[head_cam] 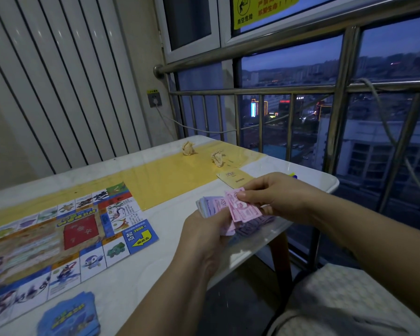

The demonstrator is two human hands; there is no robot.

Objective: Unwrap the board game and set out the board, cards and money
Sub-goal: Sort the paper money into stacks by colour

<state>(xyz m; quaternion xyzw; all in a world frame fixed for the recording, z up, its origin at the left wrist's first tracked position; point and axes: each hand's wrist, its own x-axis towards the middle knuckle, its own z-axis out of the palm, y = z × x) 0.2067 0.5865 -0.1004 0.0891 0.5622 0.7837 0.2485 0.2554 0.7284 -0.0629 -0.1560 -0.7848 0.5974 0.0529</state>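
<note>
The worktop [155, 275] carries the board [34, 251], left of both hands, and blue cards [68, 316] near the left forearm. The left hand [204, 236] curls round a money stack [210, 206]. Just beside it, the right hand [272, 197] pinches a pink note [245, 209].

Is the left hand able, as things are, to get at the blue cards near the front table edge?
Probably not at once. The path looks free, only bare table between the left hand and the blue cards, but that hand grips the play money and would have to set it down first.
</note>
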